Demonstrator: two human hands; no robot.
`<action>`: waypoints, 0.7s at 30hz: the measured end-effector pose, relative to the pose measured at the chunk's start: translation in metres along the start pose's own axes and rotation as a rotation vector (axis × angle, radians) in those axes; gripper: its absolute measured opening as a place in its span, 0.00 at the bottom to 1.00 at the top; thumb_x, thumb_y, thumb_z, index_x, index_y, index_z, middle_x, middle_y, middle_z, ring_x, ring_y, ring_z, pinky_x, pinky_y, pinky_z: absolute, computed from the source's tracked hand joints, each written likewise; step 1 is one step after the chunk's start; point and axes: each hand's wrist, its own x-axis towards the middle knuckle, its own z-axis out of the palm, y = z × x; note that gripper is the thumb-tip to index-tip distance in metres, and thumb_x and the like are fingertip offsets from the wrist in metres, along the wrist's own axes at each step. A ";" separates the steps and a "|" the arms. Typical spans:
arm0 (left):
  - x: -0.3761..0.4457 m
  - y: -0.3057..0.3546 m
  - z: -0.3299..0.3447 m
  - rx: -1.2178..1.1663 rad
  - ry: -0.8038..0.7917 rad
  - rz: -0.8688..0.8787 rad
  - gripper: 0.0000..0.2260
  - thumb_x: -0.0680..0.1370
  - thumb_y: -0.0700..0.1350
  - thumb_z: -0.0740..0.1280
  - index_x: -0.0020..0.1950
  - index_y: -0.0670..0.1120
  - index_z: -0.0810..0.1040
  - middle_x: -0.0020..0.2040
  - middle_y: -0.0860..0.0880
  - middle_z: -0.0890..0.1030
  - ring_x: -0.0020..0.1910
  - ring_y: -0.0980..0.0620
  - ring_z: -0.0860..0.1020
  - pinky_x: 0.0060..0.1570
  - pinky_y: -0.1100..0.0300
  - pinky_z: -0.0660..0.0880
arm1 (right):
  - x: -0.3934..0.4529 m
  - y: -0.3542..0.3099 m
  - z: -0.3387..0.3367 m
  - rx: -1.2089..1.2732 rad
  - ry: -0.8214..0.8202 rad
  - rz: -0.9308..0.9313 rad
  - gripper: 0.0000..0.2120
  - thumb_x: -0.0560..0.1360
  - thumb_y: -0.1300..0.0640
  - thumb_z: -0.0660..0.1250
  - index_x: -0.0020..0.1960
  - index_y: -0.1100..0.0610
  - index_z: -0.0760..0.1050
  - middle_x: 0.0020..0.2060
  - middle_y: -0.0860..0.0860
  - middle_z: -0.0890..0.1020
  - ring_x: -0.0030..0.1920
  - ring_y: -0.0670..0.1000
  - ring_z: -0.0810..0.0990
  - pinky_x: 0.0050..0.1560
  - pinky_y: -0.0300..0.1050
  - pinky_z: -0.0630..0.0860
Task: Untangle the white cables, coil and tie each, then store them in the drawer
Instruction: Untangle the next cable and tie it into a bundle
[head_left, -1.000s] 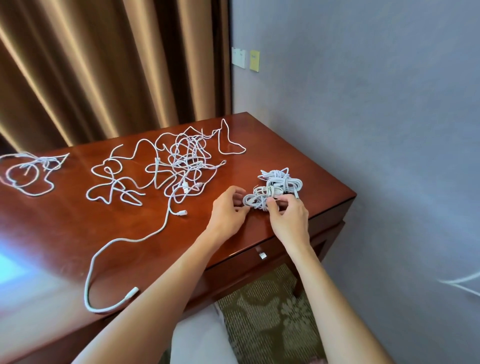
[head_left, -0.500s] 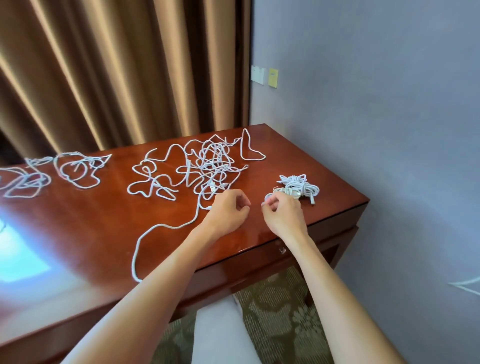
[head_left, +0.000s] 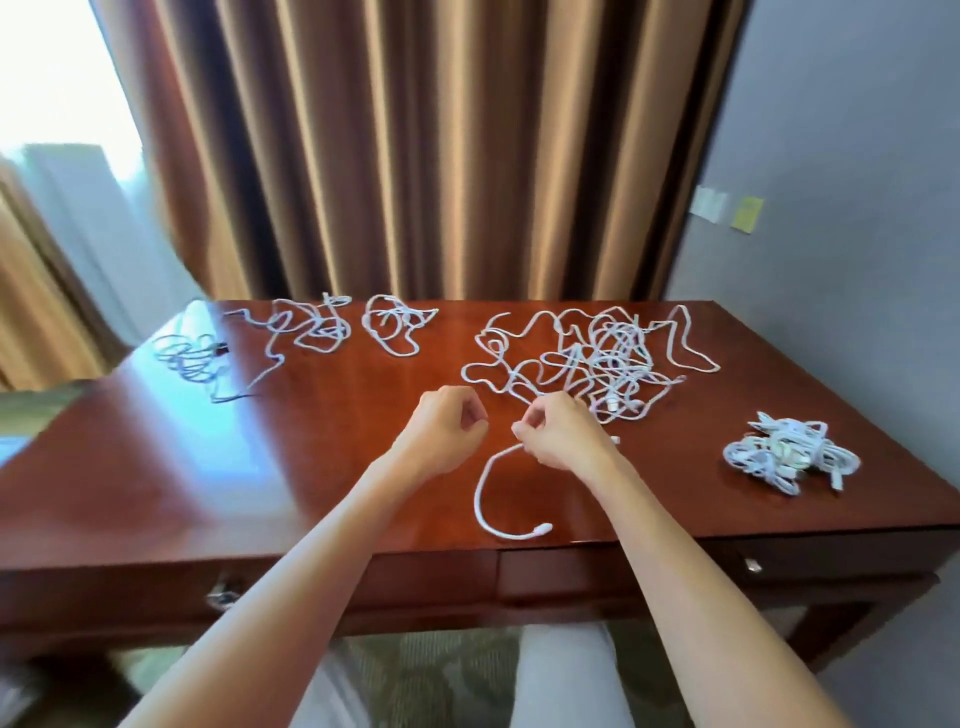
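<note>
Hands over a wooden table (head_left: 156, 467) strewn with white cables.
Left to right: loose cables (head_left: 306, 332) at the far left edge; left hand (head_left: 441, 431) curled, holding nothing visible; right hand (head_left: 563, 439) pinching a trailing cable (head_left: 480, 499) from the central tangle (head_left: 602, 364); coiled bundle (head_left: 789, 457) near the right edge; drawers (head_left: 597, 577) closed under the front edge.
</note>
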 end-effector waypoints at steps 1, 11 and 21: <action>-0.005 -0.012 -0.008 0.004 0.013 -0.022 0.03 0.76 0.41 0.69 0.46 0.44 0.83 0.40 0.52 0.81 0.38 0.55 0.77 0.38 0.63 0.74 | 0.003 -0.014 0.009 -0.006 -0.018 -0.029 0.09 0.79 0.50 0.68 0.51 0.54 0.82 0.46 0.52 0.86 0.48 0.53 0.84 0.53 0.48 0.80; -0.025 -0.144 -0.066 0.121 0.153 -0.260 0.05 0.74 0.39 0.66 0.45 0.44 0.82 0.44 0.46 0.82 0.47 0.46 0.79 0.49 0.57 0.73 | 0.049 -0.134 0.096 -0.073 -0.235 -0.215 0.08 0.78 0.48 0.69 0.51 0.53 0.80 0.52 0.53 0.84 0.55 0.55 0.82 0.58 0.50 0.79; -0.005 -0.248 -0.102 0.385 0.386 -0.360 0.08 0.75 0.38 0.66 0.54 0.40 0.78 0.53 0.39 0.77 0.54 0.35 0.75 0.50 0.43 0.74 | 0.099 -0.230 0.224 0.085 -0.207 -0.403 0.23 0.80 0.57 0.61 0.74 0.50 0.64 0.64 0.58 0.72 0.68 0.60 0.70 0.70 0.54 0.68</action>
